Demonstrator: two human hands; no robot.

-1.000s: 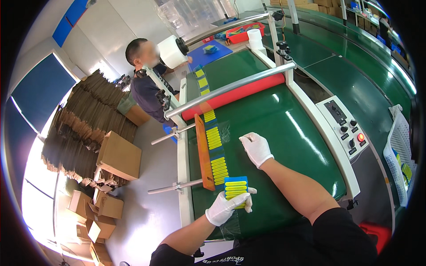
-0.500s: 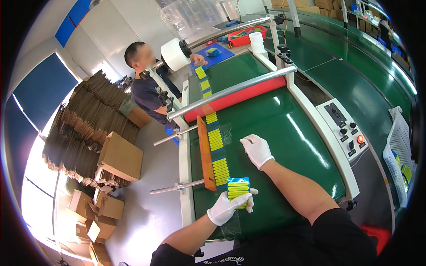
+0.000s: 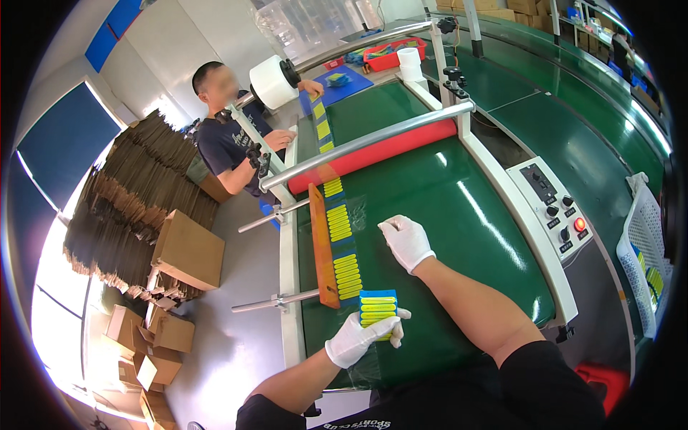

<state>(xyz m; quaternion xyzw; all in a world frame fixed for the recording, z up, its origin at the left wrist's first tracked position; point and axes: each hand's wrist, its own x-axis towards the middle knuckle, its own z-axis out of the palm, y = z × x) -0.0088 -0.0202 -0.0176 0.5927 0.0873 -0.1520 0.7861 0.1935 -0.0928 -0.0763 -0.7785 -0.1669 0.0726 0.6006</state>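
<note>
Right, my left hand (image 3: 356, 337) is gripping a blue pack of yellow strips (image 3: 378, 310) at the near end of the green conveyor belt (image 3: 444, 215), fingers closed round its lower edge. My right hand (image 3: 406, 241) rests loosely curled and empty on the belt, just beside the row of yellow strips (image 3: 341, 240) running along the orange guide bar (image 3: 322, 247). I judge this the pick-off step; next calls for lifting the pack clear without dragging its clear film.

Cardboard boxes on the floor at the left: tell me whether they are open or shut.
Open: the cardboard boxes show raised flaps. The larger box above them looks shut.
</note>
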